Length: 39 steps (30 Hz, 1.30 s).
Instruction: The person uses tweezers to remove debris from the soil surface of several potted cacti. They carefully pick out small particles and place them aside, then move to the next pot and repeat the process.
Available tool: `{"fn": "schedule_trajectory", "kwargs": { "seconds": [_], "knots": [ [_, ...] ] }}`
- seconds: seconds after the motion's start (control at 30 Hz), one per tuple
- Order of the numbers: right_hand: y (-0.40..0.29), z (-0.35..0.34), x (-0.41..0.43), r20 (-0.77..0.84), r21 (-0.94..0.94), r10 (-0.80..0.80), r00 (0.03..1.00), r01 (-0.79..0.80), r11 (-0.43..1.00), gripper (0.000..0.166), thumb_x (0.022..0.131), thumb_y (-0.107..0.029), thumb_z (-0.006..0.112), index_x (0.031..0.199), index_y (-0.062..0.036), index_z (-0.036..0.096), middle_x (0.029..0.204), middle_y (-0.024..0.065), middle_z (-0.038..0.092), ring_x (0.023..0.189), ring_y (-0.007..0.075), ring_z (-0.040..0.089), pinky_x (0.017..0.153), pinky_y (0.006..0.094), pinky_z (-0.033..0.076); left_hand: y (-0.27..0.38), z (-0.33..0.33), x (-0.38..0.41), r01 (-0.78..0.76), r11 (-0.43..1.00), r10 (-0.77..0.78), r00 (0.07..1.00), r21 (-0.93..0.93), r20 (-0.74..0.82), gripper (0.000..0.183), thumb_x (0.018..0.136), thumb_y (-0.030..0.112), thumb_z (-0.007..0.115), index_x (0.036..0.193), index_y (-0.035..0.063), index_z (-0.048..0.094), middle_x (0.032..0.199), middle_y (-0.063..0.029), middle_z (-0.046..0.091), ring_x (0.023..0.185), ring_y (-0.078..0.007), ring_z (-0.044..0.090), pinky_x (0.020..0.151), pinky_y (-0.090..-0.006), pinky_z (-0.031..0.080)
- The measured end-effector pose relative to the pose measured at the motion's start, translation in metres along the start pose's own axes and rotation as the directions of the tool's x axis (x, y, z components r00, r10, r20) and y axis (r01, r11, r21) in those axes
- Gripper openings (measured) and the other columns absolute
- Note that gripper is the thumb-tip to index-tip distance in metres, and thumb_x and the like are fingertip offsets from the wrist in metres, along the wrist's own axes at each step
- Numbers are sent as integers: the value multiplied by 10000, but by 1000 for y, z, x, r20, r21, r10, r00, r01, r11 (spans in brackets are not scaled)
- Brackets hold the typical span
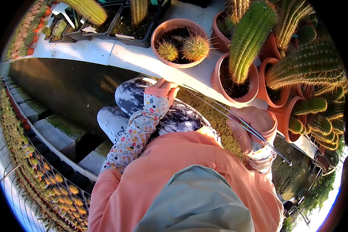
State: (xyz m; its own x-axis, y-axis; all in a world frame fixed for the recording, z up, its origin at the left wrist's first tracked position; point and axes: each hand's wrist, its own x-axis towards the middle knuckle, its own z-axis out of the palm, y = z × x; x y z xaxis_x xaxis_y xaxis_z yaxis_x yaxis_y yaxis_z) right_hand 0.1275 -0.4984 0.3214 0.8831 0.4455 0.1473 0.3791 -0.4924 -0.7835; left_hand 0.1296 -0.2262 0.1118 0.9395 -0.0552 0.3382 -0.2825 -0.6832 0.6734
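My right hand (249,123) grips a pair of long, thin metal tweezers (213,105) between thumb and fingers. One end reaches towards the bench edge near my left hand; the other sticks out past my right wrist. My left hand (166,88) is at the edge of the white bench (101,52), above my knees, with its fingers curled in. Whether it pinches something small is hidden. Just beyond it stands a terracotta-coloured pot (181,64) with two round spiny cacti (195,47) in dark soil. A tall ribbed cactus (249,43) leans in a pot (235,100) near my right hand.
Several potted spiny cacti (307,63) crowd the bench's right side. Black square pots (130,39) with columnar cacti and white plant labels (124,36) stand at the back left. Concrete blocks (55,136) and rows of small cacti (61,200) lie to my left.
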Motion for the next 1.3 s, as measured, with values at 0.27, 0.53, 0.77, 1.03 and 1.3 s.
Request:
{"fn": "schedule_trajectory", "kwargs": {
  "seconds": [0.27, 0.53, 0.77, 1.03, 1.3],
  "knots": [
    [-12, -9, 28, -203, 89, -103, 974, 123, 988, 149, 908, -47, 729, 1034, 32, 718, 800, 123, 717, 676, 199, 681, 616, 310, 519, -15, -12, -8, 82, 990, -95, 989, 119, 112, 122, 884, 110, 799, 892, 6, 735, 822, -129, 700, 681, -305, 690, 601, -373, 536],
    [-25, -4, 61, -143, 1, 27, 989, -27, 1000, 158, 900, -23, 733, 1039, 53, 726, 793, 98, 713, 666, 144, 653, 612, 277, 502, -24, -7, -3, -15, 999, 14, 1000, -33, -26, 172, 880, 46, 735, 1046, 59, 693, 978, -132, 710, 787, -324, 715, 643, -396, 578],
    [-27, -2, 74, -168, -36, -63, 984, 58, 998, 181, 841, -33, 804, 1000, -14, 722, 709, 103, 697, 590, 212, 682, 541, 313, 516, -27, -7, -1, -7, 998, 6, 1000, -69, -9, 217, 841, 9, 735, 1047, 57, 690, 971, -134, 705, 784, -328, 712, 648, -397, 577],
    [-17, 20, 75, -105, -96, 0, 994, -10, 995, 188, 898, -50, 775, 1067, 15, 726, 801, 115, 720, 672, 199, 680, 629, 306, 519, -30, -8, 0, 10, 996, -8, 1000, -89, 14, 195, 842, 17, 741, 1028, 55, 700, 970, -141, 708, 789, -337, 720, 645, -406, 575],
    [-6, 31, 81, -130, -50, -54, 990, 47, 998, 208, 918, -70, 775, 1098, 7, 706, 782, 98, 708, 671, 197, 681, 625, 320, 523, -27, -10, -1, 63, 991, -60, 998, -120, 34, 177, 853, 18, 728, 1028, 44, 719, 964, -145, 713, 787, -327, 729, 652, -394, 580]
  ]
}}
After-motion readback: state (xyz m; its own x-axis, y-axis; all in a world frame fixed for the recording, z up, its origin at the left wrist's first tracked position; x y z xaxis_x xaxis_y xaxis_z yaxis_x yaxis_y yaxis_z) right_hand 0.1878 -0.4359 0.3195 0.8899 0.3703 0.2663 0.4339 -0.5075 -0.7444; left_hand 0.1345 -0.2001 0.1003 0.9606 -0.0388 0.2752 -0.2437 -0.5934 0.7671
